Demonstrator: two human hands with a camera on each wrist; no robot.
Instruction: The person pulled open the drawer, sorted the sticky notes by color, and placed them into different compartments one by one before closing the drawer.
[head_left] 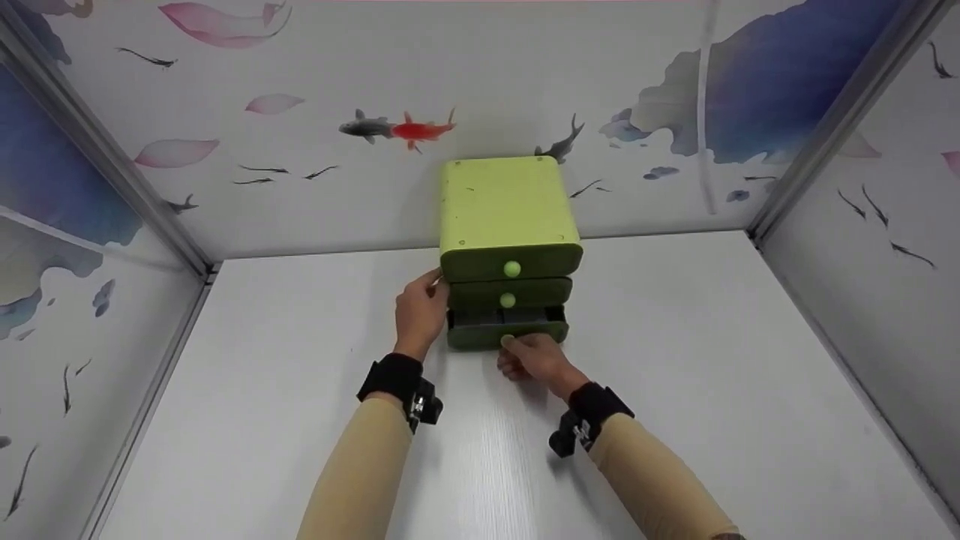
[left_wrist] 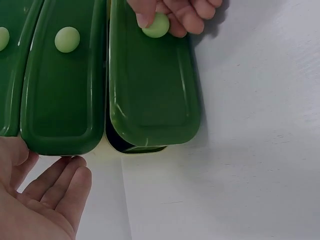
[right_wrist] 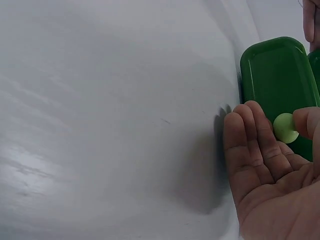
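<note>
A green cabinet [head_left: 510,202] with three stacked drawers stands against the back wall, its top lighter than its fronts. The bottom drawer [head_left: 472,337] is pulled partly out and shows a dark inside; the middle drawer [left_wrist: 65,100] and top drawer look closed. My right hand [head_left: 536,358] pinches the round light-green knob [right_wrist: 285,128] of the bottom drawer between thumb and finger. At the cabinet's left side, my left hand [head_left: 421,311] rests against the edge near the middle drawer, fingers mostly straight in the left wrist view.
The cabinet stands on a white table [head_left: 300,420] with walls on three sides. Fish and petals are printed on the back wall [head_left: 300,187]. Both wrists wear black straps [head_left: 394,375] with small cameras.
</note>
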